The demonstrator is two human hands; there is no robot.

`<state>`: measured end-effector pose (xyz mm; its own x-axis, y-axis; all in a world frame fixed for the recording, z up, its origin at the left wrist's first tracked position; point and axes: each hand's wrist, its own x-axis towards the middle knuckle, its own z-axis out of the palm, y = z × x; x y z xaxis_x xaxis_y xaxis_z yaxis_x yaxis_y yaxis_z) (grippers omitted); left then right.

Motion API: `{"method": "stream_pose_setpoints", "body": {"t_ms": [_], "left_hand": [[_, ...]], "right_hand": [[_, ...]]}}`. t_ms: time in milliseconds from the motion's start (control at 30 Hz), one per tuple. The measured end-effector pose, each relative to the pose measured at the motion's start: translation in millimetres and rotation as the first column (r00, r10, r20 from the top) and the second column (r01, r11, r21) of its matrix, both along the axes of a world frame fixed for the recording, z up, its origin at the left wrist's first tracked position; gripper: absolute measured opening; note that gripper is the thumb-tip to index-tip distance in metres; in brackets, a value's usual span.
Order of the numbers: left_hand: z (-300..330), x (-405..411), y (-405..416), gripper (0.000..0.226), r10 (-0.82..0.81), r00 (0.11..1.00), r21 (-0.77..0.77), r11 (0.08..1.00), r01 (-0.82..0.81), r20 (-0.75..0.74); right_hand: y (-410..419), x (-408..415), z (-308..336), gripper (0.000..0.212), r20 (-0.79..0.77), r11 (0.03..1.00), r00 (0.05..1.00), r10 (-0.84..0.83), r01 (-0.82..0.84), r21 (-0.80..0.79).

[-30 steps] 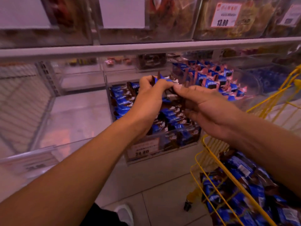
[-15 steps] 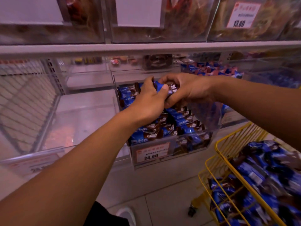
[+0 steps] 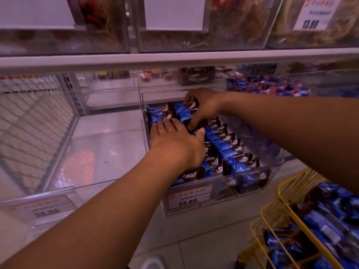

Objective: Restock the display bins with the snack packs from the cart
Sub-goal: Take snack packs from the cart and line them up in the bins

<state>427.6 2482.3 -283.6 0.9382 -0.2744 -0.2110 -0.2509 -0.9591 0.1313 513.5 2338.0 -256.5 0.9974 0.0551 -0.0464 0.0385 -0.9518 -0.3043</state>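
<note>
A long white shelf rail (image 3: 174,59) crosses the scene, with clear boxes of dried goods above it. Below, the clear display bin (image 3: 250,183) at centre holds rows of blue-and-brown snack packs (image 3: 229,150); an empty clear bin (image 3: 58,167) sits to its left. At near right, the yellow wire cart (image 3: 281,193) carries more packs. The left hand (image 3: 174,140) lies flat, fingers straight, pressing the packs, hiding those beneath. The right hand (image 3: 204,105) curls round one pack (image 3: 191,107) at the bin's far end. A price tag (image 3: 189,197) reads 24.80.
</note>
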Motion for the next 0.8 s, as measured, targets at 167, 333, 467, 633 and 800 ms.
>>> {"method": "stream_pose_setpoints", "body": {"t_ms": [167,333,467,633,800], "left_hand": [[2.6,-0.9,-0.2,0.085,0.031,0.999,0.03,0.999,-0.03,-0.022],[2.5,0.0,-0.4,0.081,0.023,0.998,0.053,0.998,-0.02,-0.052],[0.7,5.0,-1.2,0.077,0.015,0.999,0.065,0.998,-0.012,-0.052],[-1.0,6.7,-3.1,0.075,0.016,1.0,0.071,0.997,-0.017,0.01],[24.0,-15.2,-14.3,0.059,-0.039,0.89,-0.152,0.981,0.121,0.455]], "right_hand": [[-2.7,9.8,-12.7,0.098,0.051,0.964,0.989,0.139,-0.123,-0.237],[-13.8,3.0,-27.6,0.092,-0.109,0.834,0.968,0.225,-0.25,-0.492],[-15.8,5.7,-35.5,0.086,-0.119,0.81,0.969,0.217,-0.247,-0.532],[-10.1,-13.3,-23.4,0.094,0.001,0.851,0.975,0.221,-0.192,-0.49],[-43.2,-98.2,37.5,0.066,0.387,0.873,0.866,0.318,-0.109,-0.474]]}}
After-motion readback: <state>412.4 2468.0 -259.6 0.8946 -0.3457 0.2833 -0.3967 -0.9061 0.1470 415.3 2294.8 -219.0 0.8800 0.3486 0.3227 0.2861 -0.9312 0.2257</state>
